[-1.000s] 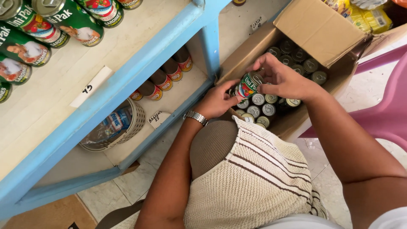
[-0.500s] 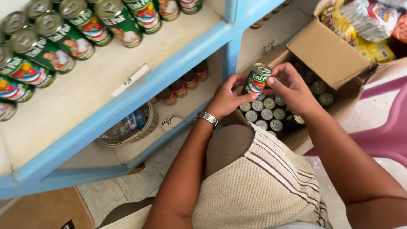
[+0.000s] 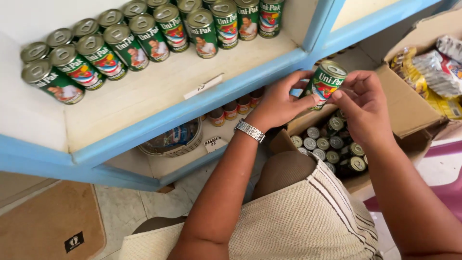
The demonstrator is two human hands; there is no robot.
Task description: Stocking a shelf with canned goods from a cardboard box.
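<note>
Holding one green can (image 3: 325, 84) between them, both hands sit in front of the blue edge of the shelf (image 3: 192, 108). The left hand (image 3: 280, 102) closes its thumb and fingertips on the can's lower left side; the right hand (image 3: 364, 107) pinches the opposite side with curled fingers, so the can is gripped from both flanks and neither hand is free. The can's long axis tilts, its silver lid pointing up and to the right, its base down toward the left hand.

Up and well to the left of the left hand, rows of matching green cans (image 3: 139, 38) lie on the white shelf board, lids facing the camera. A bare stretch of board lies between those rows and the blue edge, just up and left of the held can; the left hand is the nearer one to it. A small paper tag (image 3: 204, 86) sits on the edge, left of the left hand.

Below the left wrist, with its metal watch (image 3: 250, 130), the lower shelf carries a wire basket (image 3: 176, 143) and small jars (image 3: 230, 111). Under both hands an open cardboard box (image 3: 414, 113) holds more cans (image 3: 330, 144) standing upright. Right of the right hand, packets (image 3: 433, 72) fill another box. The blue upright post (image 3: 320, 21) stands just above the held can.
</note>
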